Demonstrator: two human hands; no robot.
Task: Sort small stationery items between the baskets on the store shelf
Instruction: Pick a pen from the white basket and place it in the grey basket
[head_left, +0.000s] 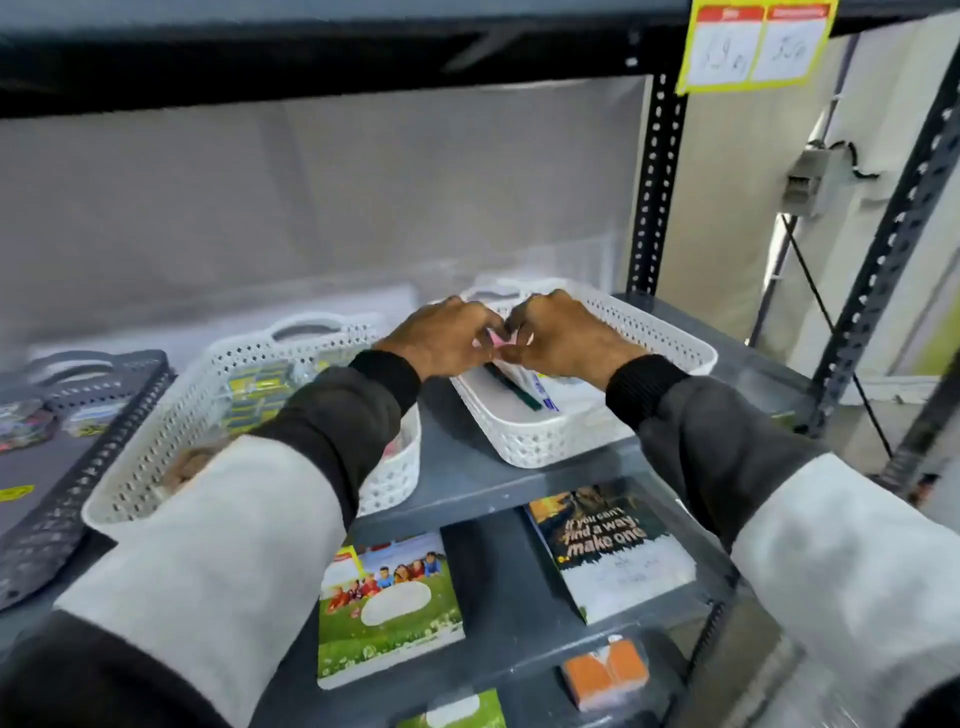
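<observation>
Head view, looking down at a grey store shelf (467, 483). Two hands meeting over the far left part of a white basket (545, 441) on the right of the shelf: left hand (441, 338) and right hand (561, 338), fingertips together, pinching one small pink item (497, 339) between them, held just above the basket. Both hands closed on that item; its kind too small to tell. Dark cuffs at the wrists, with sleeves turning pale grey nearer the camera. Inside the right basket, a dark green pen (511, 387) lying slantwise beside white packets. To the left, a second white basket (171, 415) with a handle, holding yellow-and-green packs (257, 389), partly hidden by the left sleeve. Further left, at the frame edge, a dark grey basket (78, 441) with small colourful bits, blurred. On the shelf below, a notebook (387, 608) with children on a green cover, another (608, 545) with the words "If you can't find a way, make one", and an orange pack (605, 673) lower down. Above right, a yellow price tag (753, 47) on the upper shelf rail, its writing unreadable.
</observation>
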